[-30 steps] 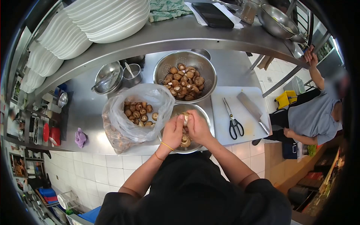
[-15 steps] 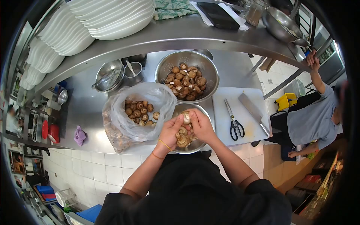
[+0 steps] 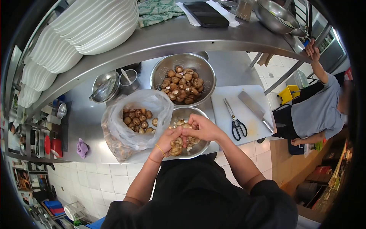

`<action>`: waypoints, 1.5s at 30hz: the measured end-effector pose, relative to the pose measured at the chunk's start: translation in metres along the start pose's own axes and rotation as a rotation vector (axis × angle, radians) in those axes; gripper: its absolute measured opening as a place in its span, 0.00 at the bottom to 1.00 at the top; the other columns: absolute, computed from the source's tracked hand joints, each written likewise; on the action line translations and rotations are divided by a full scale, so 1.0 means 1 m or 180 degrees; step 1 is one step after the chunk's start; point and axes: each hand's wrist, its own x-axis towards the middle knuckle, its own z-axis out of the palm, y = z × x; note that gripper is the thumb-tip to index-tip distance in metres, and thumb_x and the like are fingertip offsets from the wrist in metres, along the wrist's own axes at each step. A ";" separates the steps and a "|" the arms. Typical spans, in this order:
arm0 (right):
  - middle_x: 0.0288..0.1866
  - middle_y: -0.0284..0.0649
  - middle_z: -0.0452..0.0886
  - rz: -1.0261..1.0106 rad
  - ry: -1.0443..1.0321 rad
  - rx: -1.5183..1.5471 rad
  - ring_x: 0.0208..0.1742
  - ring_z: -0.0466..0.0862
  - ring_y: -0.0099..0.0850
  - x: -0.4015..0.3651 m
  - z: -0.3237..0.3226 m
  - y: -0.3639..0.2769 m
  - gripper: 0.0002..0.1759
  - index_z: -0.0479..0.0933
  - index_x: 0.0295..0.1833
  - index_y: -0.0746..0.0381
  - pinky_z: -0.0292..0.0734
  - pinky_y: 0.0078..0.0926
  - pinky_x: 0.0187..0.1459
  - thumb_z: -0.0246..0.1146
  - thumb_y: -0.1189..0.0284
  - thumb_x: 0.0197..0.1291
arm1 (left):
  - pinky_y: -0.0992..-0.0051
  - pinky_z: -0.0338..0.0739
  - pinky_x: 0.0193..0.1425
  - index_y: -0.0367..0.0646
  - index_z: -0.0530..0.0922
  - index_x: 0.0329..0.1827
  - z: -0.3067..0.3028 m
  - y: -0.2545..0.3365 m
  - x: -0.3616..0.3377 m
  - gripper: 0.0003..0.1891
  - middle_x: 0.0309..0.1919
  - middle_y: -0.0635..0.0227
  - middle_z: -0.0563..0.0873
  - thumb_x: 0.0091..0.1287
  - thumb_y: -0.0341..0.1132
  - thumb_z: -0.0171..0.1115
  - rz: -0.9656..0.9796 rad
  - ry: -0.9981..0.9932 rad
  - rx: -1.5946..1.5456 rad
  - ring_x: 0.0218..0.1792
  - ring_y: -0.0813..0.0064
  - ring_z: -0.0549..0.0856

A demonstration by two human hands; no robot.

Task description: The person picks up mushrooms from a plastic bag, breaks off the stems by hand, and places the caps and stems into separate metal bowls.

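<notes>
My left hand is closed around brown mushrooms above a steel bowl near the table's front edge. Against it, my right hand has its fingers pinched together; whatever they grip is too small to make out. Pale mushroom pieces lie in the bowl under both hands. To the left, an open plastic bag holds whole brown mushrooms. Behind the bowl, a steel colander contains a heap of mushrooms.
Scissors and a cleaver lie on a white cutting board at right. A steel shelf carrying plates and a phone crosses above. Another person stands at far right.
The view has shifted slightly. My right hand has gone from holding a pale mushroom up with my left to a pinch beside it, and my left hand now holds brown mushrooms lower down.
</notes>
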 end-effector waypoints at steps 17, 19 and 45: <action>0.44 0.53 0.82 -0.0536 0.0791 0.0148 0.46 0.84 0.44 -0.010 0.011 0.026 0.20 0.66 0.64 0.64 0.77 0.37 0.52 0.51 0.75 0.66 | 0.79 0.77 0.29 0.37 0.82 0.36 0.007 0.015 0.027 0.24 0.25 0.67 0.83 0.77 0.52 0.56 0.0459 0.0441 0.1018 0.24 0.78 0.82; 0.43 0.50 0.82 -0.0406 0.1076 0.0153 0.45 0.84 0.42 -0.013 0.008 0.026 0.20 0.67 0.64 0.64 0.77 0.35 0.51 0.51 0.75 0.67 | 0.78 0.77 0.28 0.38 0.82 0.36 0.008 0.025 0.032 0.25 0.25 0.67 0.84 0.76 0.54 0.56 0.0382 0.0494 0.0570 0.24 0.78 0.82; 0.38 0.53 0.83 -0.1180 0.1175 -0.0594 0.37 0.86 0.49 -0.014 0.031 -0.013 0.13 0.66 0.56 0.65 0.79 0.42 0.38 0.53 0.70 0.73 | 0.81 0.69 0.18 0.35 0.82 0.45 0.047 0.018 -0.007 0.15 0.24 0.70 0.83 0.79 0.40 0.55 0.1010 0.0880 0.0839 0.18 0.85 0.77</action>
